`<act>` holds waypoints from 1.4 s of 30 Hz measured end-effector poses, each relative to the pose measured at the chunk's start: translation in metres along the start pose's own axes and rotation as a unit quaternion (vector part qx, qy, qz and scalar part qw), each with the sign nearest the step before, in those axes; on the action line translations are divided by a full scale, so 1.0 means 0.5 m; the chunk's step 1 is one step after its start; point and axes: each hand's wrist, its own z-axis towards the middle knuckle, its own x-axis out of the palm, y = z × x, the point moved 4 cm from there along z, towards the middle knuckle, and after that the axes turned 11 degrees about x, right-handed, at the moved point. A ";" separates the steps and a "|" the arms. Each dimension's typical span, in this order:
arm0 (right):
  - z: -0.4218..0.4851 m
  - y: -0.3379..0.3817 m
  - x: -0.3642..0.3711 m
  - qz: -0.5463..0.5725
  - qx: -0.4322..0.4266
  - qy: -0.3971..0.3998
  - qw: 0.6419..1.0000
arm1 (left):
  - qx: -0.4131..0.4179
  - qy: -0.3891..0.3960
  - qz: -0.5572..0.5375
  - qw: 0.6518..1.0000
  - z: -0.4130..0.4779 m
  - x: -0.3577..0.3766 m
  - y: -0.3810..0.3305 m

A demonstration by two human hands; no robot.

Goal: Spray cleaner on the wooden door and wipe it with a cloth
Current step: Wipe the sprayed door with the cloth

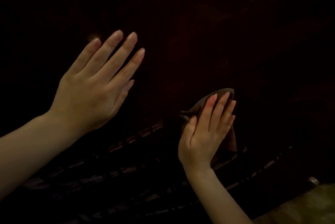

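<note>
1. Your right hand (204,131) lies flat, fingers straight and close together, pressing the small, soft brown cloth (199,105) against the door. The cloth is bunched: a folded peak pokes out beside your thumb and a loose flap hangs below the little-finger side. No finger visibly curls round it, so a quick stroke could slide it out from under your palm, or the flap could drag behind.
2. Your left hand (94,82) is spread, fingers straight, and appears to be laid flat on the door up and left of the cloth, well apart from it. If that patch carries cleaner, your palm may skid or leave prints on wood you mean to leave clean.
3. The dark reddish-brown wooden door (199,33) looks smooth, with only a faint sheen. It is too dim to tell wet from dry, so missed patches and streaks are a likely fault.
4. Just below both hands runs a carved band of raised, ridged trim (137,138). The cloth's loose folds could catch on those edges, and cleaner could settle in the grooves.
5. At the lower right lies a pale floor (299,205) with a small rounded metal fitting (312,181) at the door's foot. Drips there would make it slick. No spray bottle is in view.
</note>
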 end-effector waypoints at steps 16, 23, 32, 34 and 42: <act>-0.125 -0.027 0.017 -0.053 -0.243 0.043 0.968 | -0.012 -0.006 0.018 1.000 -0.021 0.007 -0.004; -0.117 0.127 0.035 0.004 -0.144 0.052 0.988 | -0.021 -0.006 0.020 1.000 -0.019 0.008 -0.007; -0.211 0.022 0.038 -0.068 -0.314 0.053 0.945 | -0.001 0.013 0.002 1.000 -0.029 -0.007 -0.001; -0.205 0.029 0.035 -0.065 -0.287 0.059 0.954 | -0.004 0.025 -0.011 1.000 -0.061 -0.017 0.001; -0.171 0.146 0.052 -0.008 -0.076 0.039 0.996 | -0.059 0.041 0.031 0.997 -0.225 -0.023 0.033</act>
